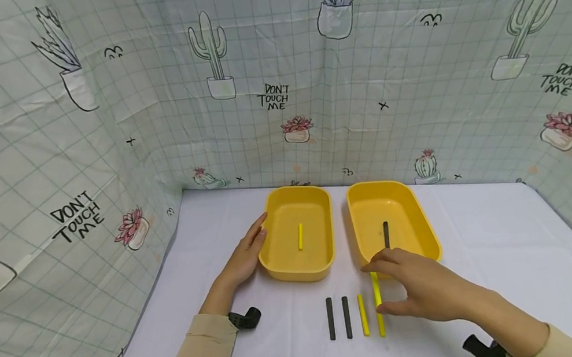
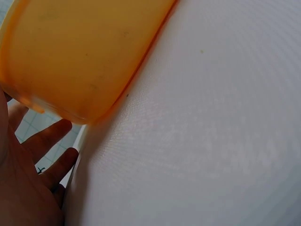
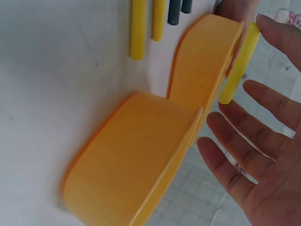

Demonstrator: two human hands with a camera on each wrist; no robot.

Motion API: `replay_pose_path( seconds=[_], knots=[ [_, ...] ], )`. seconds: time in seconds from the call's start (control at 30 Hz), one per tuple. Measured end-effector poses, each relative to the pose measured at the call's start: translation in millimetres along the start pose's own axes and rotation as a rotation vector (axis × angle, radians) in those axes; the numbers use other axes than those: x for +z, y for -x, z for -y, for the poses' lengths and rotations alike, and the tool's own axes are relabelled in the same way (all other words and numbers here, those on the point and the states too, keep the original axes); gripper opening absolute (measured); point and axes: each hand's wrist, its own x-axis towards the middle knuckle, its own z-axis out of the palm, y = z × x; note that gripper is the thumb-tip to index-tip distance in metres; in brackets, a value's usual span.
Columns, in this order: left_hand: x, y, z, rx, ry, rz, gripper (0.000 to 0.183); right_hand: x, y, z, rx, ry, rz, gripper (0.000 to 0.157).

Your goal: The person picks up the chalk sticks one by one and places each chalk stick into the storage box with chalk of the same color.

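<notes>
My left hand rests against the left wall of the left yellow tray; its fingers look fairly straight in the left wrist view. A short yellow stick lies in that tray. Over the near edge of the right yellow tray, my right hand pinches a yellow stick lengthwise, thumb at one end and fingertips at the other. Inside the right tray lies a dark stick, partly hidden by the hand. The held stick overlaps another yellow stick on the table in the head view.
On the white table, two dark sticks and a yellow stick stand in a row with the overlapped one. A patterned curtain rises behind and at the sides. Both wrists carry small black devices.
</notes>
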Motion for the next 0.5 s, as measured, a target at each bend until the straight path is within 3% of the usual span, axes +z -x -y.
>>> replay_pose_path(
  seconds=[0.2, 0.5],
  knots=[
    [-1.6, 1.5, 1.7, 0.005, -0.004, -0.007, 0.052, -6.9, -14, 3, 0.036, -0.026, 0.033, 0.057],
    [-3.3, 1.0, 2.9, 0.033, 0.015, -0.004, 0.053, -11.7, -35, 6, -0.014, -0.026, -0.022, 0.052]
  ],
)
